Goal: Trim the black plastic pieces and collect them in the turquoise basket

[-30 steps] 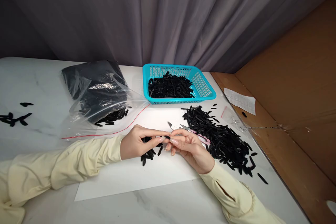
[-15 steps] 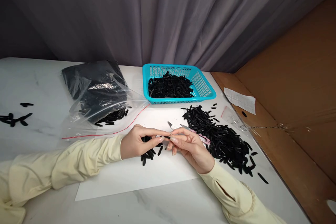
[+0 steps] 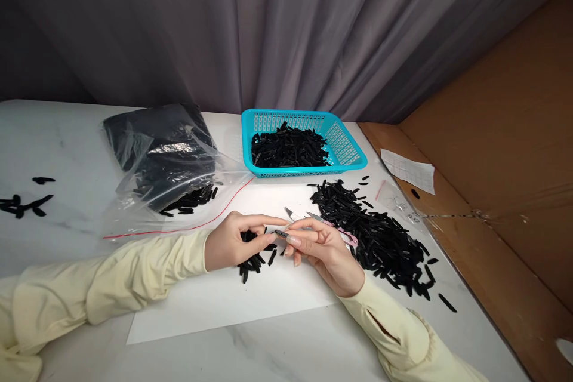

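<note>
Between my two hands, above the white sheet, is a small, narrow black piece [image 3: 281,233] with a greyish face showing. My left hand [image 3: 235,242] has its thumb and forefinger closed at the piece's left end. The thumb and forefinger of my right hand [image 3: 320,248] pinch the right end. Below the left fingers lies a small heap of similar black pieces [image 3: 251,264], partly hidden by that hand. Just behind my right hand lies a pink-handled cutting tool [image 3: 351,239], its pointed metal blades showing past the fingers. A large heap of black pieces [image 3: 385,245] spreads to the right.
A blue plastic basket [image 3: 304,172] holding many black pieces stands at the back. Left of it lies a clear zip bag [image 3: 179,149] with dark contents. Several loose pieces [image 3: 27,206] lie far left. Cardboard [image 3: 492,131] borders the right side, with a paper slip [image 3: 408,171].
The black piece has turned between my fingertips, and its greyish face now shows. The left forefinger has lifted slightly. Both hands stay in nearly the same place.
</note>
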A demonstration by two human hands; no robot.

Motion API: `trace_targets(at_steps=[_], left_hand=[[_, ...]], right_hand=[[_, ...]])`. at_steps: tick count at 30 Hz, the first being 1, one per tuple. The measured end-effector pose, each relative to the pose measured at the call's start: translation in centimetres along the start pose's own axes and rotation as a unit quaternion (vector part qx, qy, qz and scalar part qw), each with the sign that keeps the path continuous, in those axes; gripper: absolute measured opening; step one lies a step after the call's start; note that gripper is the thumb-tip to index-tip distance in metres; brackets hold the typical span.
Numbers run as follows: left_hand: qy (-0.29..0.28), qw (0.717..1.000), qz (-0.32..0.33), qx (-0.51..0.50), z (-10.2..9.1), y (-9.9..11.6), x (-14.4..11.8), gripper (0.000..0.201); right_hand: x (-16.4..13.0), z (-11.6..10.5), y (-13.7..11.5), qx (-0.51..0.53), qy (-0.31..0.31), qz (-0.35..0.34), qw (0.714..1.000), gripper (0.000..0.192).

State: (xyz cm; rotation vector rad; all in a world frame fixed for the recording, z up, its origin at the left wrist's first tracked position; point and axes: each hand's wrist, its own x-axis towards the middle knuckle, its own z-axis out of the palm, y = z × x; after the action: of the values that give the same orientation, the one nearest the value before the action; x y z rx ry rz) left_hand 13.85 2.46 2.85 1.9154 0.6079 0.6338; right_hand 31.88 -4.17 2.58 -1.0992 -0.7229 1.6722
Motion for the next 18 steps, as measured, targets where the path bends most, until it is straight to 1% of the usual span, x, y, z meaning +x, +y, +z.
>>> trace_targets(at_steps=[3, 5, 7, 8, 10, 12, 14, 15, 16, 17, 18], left_hand=[[-0.007, 0.999, -0.040, -0.036, 0.1, -0.1, 0.0, 0.036], [-0.017, 0.996, -0.062, -0.060, 0.1, -0.2, 0.0, 0.043], [-0.038, 0.993, -0.078, -0.077, 0.1, -0.3, 0.0, 0.049], [-0.049, 0.992, -0.081, -0.082, 0.1, -0.4, 0.1, 0.052], [-0.064, 0.991, -0.081, -0.087, 0.1, -0.4, 0.2, 0.056], [-0.067, 0.991, -0.082, -0.088, 0.1, -0.5, 0.2, 0.057], [-0.062, 0.991, -0.080, -0.089, 0.1, -0.6, 0.2, 0.057], [-0.060, 0.991, -0.078, -0.089, 0.1, -0.7, 0.2, 0.057], [-0.058, 0.991, -0.079, -0.090, 0.2, -0.7, 0.3, 0.058], [-0.057, 0.991, -0.080, -0.087, 0.2, -0.8, 0.3, 0.058], [-0.056, 0.991, -0.084, -0.086, 0.3, -0.9, 0.3, 0.059]], right_hand=[[-0.3, -0.1, -0.8, -0.034, 0.024, -0.040, 0.998, 0.020], [-0.2, -0.1, -2.3, -0.076, 0.051, -0.089, 0.992, 0.020], [0.4, -0.1, -4.6, -0.143, 0.083, -0.153, 0.974, 0.019], [1.1, 0.0, -5.9, -0.187, 0.102, -0.193, 0.958, 0.017], [3.0, 0.0, -8.3, -0.270, 0.125, -0.282, 0.912, 0.016], [5.0, 0.2, -9.9, -0.387, 0.108, -0.313, 0.861, 0.017], [6.3, 0.7, -10.4, -0.532, 0.099, -0.334, 0.771, 0.022], [6.4, 1.1, -10.3, -0.589, 0.081, -0.337, 0.730, 0.020], [6.2, 1.6, -9.9, -0.631, 0.051, -0.332, 0.699, 0.015], [5.6, 2.2, -9.3, -0.659, 0.009, -0.322, 0.680, 0.008], [4.8, 2.9, -8.7, -0.675, -0.041, -0.301, 0.672, 0.002]])
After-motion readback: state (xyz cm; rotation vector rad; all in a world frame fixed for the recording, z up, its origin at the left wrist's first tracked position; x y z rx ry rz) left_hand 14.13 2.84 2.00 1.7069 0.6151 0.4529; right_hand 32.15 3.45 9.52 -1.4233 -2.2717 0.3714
